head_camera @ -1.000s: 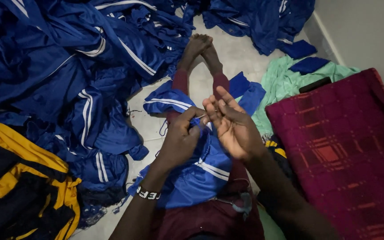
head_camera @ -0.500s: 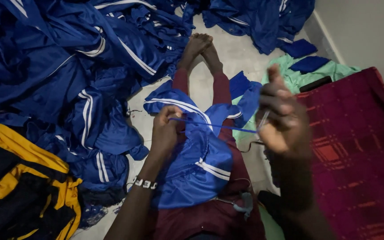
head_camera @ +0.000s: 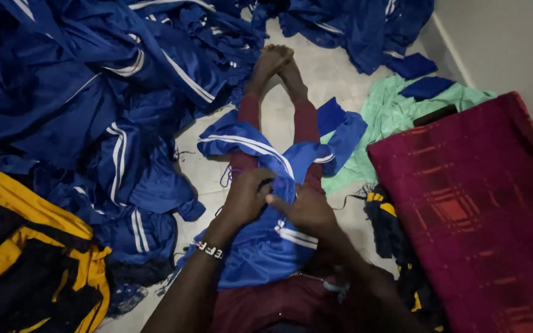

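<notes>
both hands down on the blue garment with white stripes point(head_camera: 260, 240) draped over the lap and outstretched legs point(head_camera: 279, 123). left hand point(head_camera: 248, 197) pinches a fold of the fabric near the middle, fingers curled in on it. right hand point(head_camera: 306, 209) sits just beside it, index finger extended toward the same spot, other fingers pressed on the cloth; can't tell if it holds a needle or thread, too small and dark. beaded bracelet point(head_camera: 209, 249) on the left wrist.

judgement: looks like hand-stitching or trimming at 1 seam, mid-step, with the work point between the 2 hands. next move needs the left pinch kept taut so the fabric doesn't slide, and fine fingertip control from the right at that fold.

to the left: yellow and black garment point(head_camera: 26, 246) near, then a big pile of blue striped garments point(head_camera: 94, 80) running to the far edge. loose thread point(head_camera: 226, 176) on the floor point(head_camera: 328, 74) beside the knee. right: dark red checked blanket point(head_camera: 482, 209), touching a mint green cloth point(head_camera: 396, 117) with small blue fabric pieces point(head_camera: 430, 86) on it. more blue garments point(head_camera: 353, 24) past the bare feet, against the wall point(head_camera: 507, 43).

hidden: the seam itself is covered by the fingers. garment's lower edge is lost under the forearms. small pale item at the lap, bottom centre, is unreadable. dark flat object on the green cloth, can't identify. blanket and piles are cut by the frame.
</notes>
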